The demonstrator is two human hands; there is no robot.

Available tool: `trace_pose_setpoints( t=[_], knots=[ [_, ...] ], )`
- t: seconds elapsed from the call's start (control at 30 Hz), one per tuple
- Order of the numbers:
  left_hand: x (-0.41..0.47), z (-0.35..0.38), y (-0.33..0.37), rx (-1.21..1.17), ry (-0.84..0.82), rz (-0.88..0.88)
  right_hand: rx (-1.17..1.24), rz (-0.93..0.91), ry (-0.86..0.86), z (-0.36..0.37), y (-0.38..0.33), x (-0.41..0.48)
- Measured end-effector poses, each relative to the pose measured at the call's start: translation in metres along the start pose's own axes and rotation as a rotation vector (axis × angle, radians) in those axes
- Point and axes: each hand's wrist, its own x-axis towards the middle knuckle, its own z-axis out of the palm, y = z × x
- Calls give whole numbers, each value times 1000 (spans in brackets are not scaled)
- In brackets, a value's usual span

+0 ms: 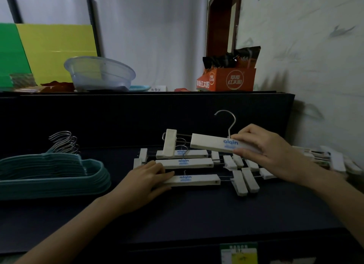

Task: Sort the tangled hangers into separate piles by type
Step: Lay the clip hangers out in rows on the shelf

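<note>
Hangers of two kinds lie on the dark table [197, 214]: a nested stack of teal hangers [53, 173] at the left, well apart from a loose cluster of white clip hangers [184, 162] in the middle. The step in hand looks like pulling one white hanger out of the cluster. The right grip [269, 151] is clenched round the right end of a lifted clip hanger [212, 143], thumb below and fingers over the bar, its hook standing up behind. The left grip [143, 177] is released, its fingers lying flat on the left end of the nearest clip hanger [197, 180], apparently pinning it down.

The next move probably calls for raising the lifted hanger until its dangling left clip [169, 142] comes away from the bars beneath, then carrying it to the white pile while the left grip holds the rest in place.

Whether that clip is caught on the wires below, I cannot tell. The lifted hanger's right clip is hidden behind the right grip. A pale heap at the far right [331, 159] is blurred and may be more clip hangers. The hooks of the lying hangers are faint against the dark table, and the left end of the teal stack is cut off by the frame
</note>
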Motion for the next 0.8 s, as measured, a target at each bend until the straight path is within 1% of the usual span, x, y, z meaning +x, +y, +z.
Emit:
trace_pose_setpoints(
  t=[0.1,0.27,0.37,0.43,0.57,0.67,0.73,0.8],
  knots=[
    [0,-4,2,-8,-13,5,6,6,-4,0,-2,-1],
    [-13,-30,15,-114,-264,-32,5,34,7,-4,1,-1],
    [-24,-41,22,-133,-325,-15,26,54,13,-6,4,0],
    [-28,-46,25,-137,-303,-12,41,70,19,-7,5,0],
    [-28,-52,25,-152,-188,-21,71,64,29,-10,5,1],
    [-16,-49,19,-86,-116,-28,87,47,29,-11,4,1],
    [-5,-41,17,-21,-109,-34,105,41,33,-11,3,1],
    [5,-34,15,5,-149,-81,120,40,34,-11,3,-1]
  ],
)
